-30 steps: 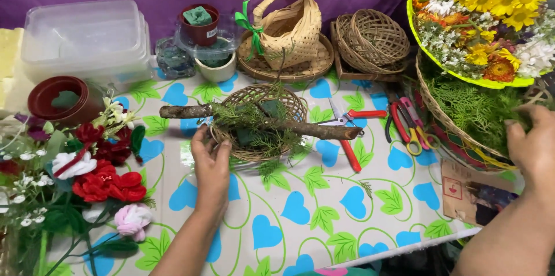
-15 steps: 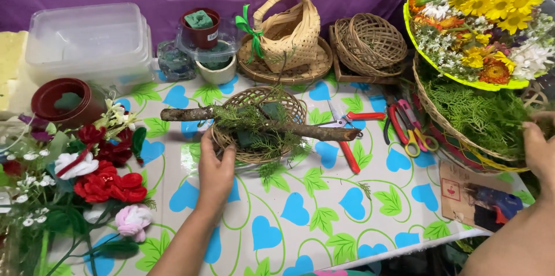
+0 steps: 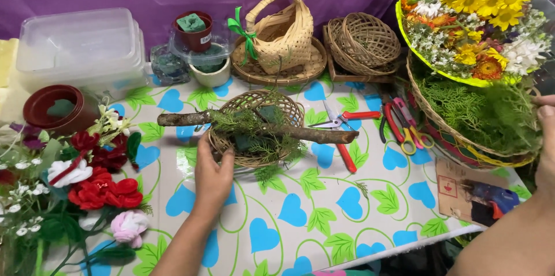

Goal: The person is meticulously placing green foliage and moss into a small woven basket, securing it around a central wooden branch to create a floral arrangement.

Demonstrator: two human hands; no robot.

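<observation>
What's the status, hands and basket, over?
Left hand on small wicker basket rim. Right hand at greenery tray. Branch lies across basket. Nothing in the way.

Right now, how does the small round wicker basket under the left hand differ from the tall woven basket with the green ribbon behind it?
The small round wicker basket is shallow, handleless, and holds green sprigs with a brown branch laid across it. The tall woven basket with the green ribbon is deep, has an arched handle, and stands on a flat wicker tray. The left hand touches only the first. Both are tan wickerwork.
</observation>
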